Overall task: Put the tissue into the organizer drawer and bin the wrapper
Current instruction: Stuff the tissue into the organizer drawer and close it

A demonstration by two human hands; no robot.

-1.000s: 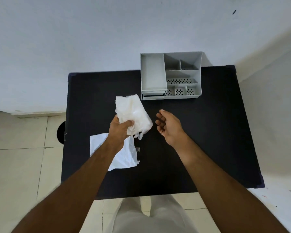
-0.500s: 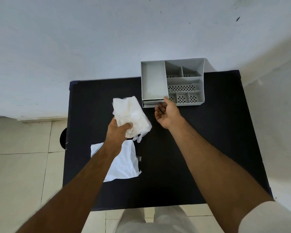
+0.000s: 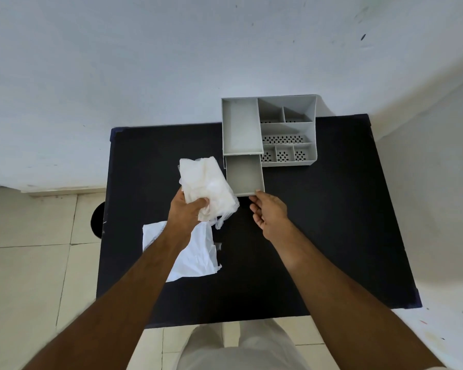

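Note:
My left hand (image 3: 188, 213) grips a white tissue bundle (image 3: 207, 186), held just left of the drawer. The grey organizer (image 3: 288, 129) stands at the back of the black table (image 3: 332, 222). Its drawer (image 3: 245, 174) is pulled out toward me and looks empty. My right hand (image 3: 269, 214) has its fingertips on the drawer's front edge. A flat white wrapper (image 3: 195, 256) lies on the table under my left forearm, partly hidden by it.
A round dark object (image 3: 98, 220) shows on the floor just past the table's left edge. A white wall runs behind the table and along its right side. Pale floor tiles lie to the left and in front.
My right hand reached the organizer and drew its drawer out toward me. My left hand kept the tissue and stayed nearly in place.

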